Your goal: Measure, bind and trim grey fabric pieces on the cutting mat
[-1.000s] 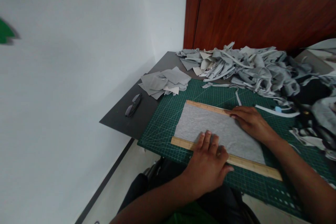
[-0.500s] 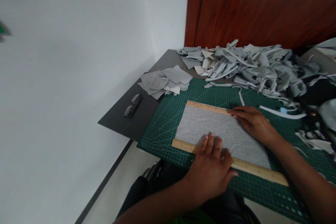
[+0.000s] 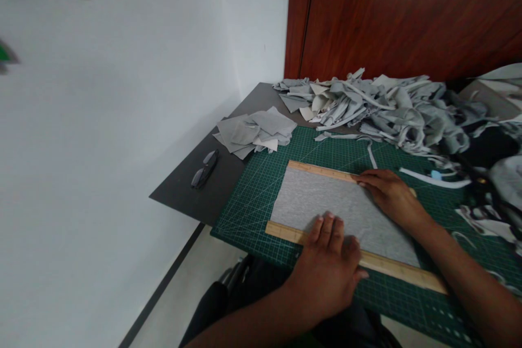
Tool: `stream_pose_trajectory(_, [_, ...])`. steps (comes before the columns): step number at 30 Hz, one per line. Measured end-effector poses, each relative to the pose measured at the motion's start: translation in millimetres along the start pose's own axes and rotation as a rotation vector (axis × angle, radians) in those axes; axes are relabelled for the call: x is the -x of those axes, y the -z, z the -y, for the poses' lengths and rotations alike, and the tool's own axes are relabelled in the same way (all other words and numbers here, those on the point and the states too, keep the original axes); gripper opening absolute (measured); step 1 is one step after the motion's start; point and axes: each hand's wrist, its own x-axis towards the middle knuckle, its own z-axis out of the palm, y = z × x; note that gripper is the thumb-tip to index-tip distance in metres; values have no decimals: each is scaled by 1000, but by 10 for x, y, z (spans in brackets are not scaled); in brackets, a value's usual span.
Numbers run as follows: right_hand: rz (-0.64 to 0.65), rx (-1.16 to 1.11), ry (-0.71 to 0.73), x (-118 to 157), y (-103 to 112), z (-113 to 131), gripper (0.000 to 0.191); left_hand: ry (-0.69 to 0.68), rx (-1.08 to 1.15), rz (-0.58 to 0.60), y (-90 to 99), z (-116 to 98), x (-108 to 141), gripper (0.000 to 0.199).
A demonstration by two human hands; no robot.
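Note:
A rectangular piece of heathered grey fabric (image 3: 314, 196) lies flat on a green gridded cutting mat (image 3: 244, 206). Along its near edge runs a wooden ruler (image 3: 402, 268), and my left hand (image 3: 326, 269) lies over it, fingers stretched out and pressing down, fingertips on the fabric. A second wooden ruler (image 3: 316, 168) lies along the far edge. Its right part is covered by my right hand (image 3: 391, 198), whose fingers and thumb are closed together at the ruler. The right forearm passes over the fabric's right side.
Loose grey fabric pieces (image 3: 261, 129) lie at the mat's back left, near a pair of glasses (image 3: 205, 169) on the dark table (image 3: 175, 196). A large heap of grey scraps (image 3: 411, 109) fills the back. Fabric strips (image 3: 434, 180) lie on the right; a wall (image 3: 142, 119) borders the left.
The whole view has shifted slightly, so everything sits a little lower in it. Both hands keep their places at the rulers; fabric and rulers look unmoved on the mat.

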Motion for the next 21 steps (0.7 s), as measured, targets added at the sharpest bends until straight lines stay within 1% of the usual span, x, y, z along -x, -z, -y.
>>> stream_pose_trajectory(5, [12,4,2,2,-6,-14,36,3,2,13,3,4,-2,55])
stream_pose_trajectory(10, [21,-3,2,15,23,-38,34,1,7,7,12,8,-3,54])
stream_pose_trajectory(16, [26,-49,33,35,58,-52,37,29,39,9,15,2,1,54])
stream_pose_trajectory(21, [38,-47,36,29,36,-28,38,68,55,6,-19,-13,6,55])
